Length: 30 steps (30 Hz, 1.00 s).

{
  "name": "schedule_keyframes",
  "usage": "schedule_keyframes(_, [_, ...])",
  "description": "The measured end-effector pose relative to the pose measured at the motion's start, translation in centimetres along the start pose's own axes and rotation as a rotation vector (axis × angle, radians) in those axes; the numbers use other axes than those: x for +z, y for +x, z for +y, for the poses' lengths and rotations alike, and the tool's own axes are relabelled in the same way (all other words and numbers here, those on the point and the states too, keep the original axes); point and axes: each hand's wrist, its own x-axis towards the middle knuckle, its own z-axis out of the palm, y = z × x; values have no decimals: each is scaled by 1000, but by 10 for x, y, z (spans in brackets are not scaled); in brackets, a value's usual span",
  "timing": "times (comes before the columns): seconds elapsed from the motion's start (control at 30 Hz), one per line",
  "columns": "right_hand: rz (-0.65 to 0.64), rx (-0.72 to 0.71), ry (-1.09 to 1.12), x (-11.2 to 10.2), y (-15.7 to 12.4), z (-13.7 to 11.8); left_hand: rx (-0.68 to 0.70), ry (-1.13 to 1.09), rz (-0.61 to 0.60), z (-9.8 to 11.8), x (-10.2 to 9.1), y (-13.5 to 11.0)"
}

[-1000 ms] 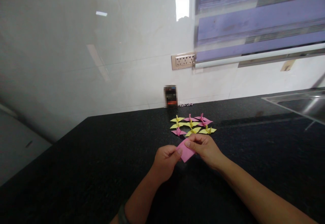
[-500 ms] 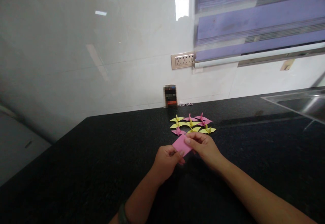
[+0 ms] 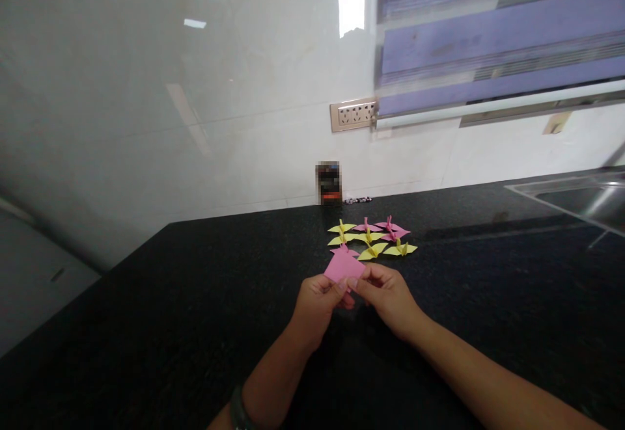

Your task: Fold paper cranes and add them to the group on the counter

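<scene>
A folded pink paper (image 3: 344, 266) is held in front of me above the dark counter. My left hand (image 3: 317, 300) pinches its lower left edge, thumb on top. At the lower right edge, my right hand (image 3: 388, 293) grips it too, with both thumb tips close together near the bottom corner. Just beyond the paper sit several folded paper cranes in rows, among them a yellow crane (image 3: 372, 252), another yellow crane (image 3: 400, 248) and a pink crane (image 3: 389, 224). The paper partly hides one pink crane (image 3: 336, 250).
Against the tiled wall stands a small blurred box (image 3: 329, 184), with a patterned strip (image 3: 358, 200) beside it. A metal sink (image 3: 537, 190) is set into the black counter (image 3: 195, 300) at the right. A wall socket (image 3: 353, 115) sits beside the purple blind (image 3: 439, 46).
The pink paper has turned so one corner points down toward me. My right hand has slid down from its upper right side to the lower edge, near my left thumb.
</scene>
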Motion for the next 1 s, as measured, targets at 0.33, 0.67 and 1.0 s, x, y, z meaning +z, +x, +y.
schedule_keyframes(0.33, [234,-24,163,-24,18,4,44,214,28,-1,-1,2])
schedule_keyframes(0.67, [-53,112,51,-7,4,-1,116,266,-156,-7,2,-1])
schedule_keyframes(1.0, [126,17,25,-18,11,3,62,262,-217,-2,0,-3])
